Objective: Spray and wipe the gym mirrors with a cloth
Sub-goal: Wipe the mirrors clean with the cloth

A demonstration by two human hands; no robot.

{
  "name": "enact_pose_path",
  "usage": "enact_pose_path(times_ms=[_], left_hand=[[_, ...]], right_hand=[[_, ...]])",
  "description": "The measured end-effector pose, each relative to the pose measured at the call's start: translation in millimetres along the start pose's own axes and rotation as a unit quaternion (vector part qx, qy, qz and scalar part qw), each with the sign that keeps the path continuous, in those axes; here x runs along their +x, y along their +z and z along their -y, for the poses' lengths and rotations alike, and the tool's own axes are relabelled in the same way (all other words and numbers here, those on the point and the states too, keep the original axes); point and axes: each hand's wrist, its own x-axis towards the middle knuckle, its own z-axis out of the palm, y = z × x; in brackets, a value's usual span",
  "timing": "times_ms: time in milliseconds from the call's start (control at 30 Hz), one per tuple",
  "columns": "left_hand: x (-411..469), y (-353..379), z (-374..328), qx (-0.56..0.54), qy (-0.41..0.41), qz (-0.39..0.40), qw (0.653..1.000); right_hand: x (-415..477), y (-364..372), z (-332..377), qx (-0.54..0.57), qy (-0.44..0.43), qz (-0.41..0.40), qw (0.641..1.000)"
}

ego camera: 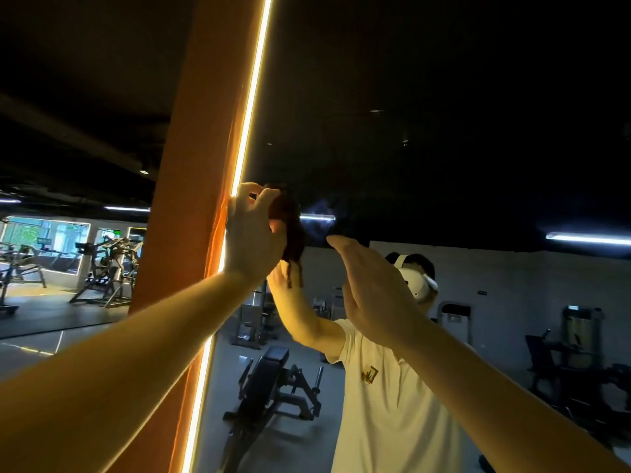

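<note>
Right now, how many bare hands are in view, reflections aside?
2: the left hand grips the cloth at the mirror; the right hand is open beside it.

There were two hands, a left hand and a right hand — one cloth, one mirror, one light strip.

1. Landmark: light strip. Left of it I see the orange pillar walling off that side.
2. Right of the strip, the mirror glass is unobstructed above both hands.
3. Hard against the strip: left hand bunching the cloth, blocking that spot.
4. Further right of the strip: right hand, raised flat. Narrow gap between the hands.
</note>
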Motion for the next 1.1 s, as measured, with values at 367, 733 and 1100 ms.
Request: enact_pose_path(times_ms=[367,733,1100], left_hand=[[-75,22,-76,-0.007,0.333,0.152,0.930],[-75,43,-105,-0.053,0.057,0.051,0.996],[-74,10,-74,0.073,0.135,0.075,0.985]], right_hand=[[-7,-34,-14,0.017,0.130,-0.168,0.977],[-33,-17,-22,-0.098,0.081,-0.069,0.989],[-53,-22,-6,-0.023,0.092,-0.071,0.993]])
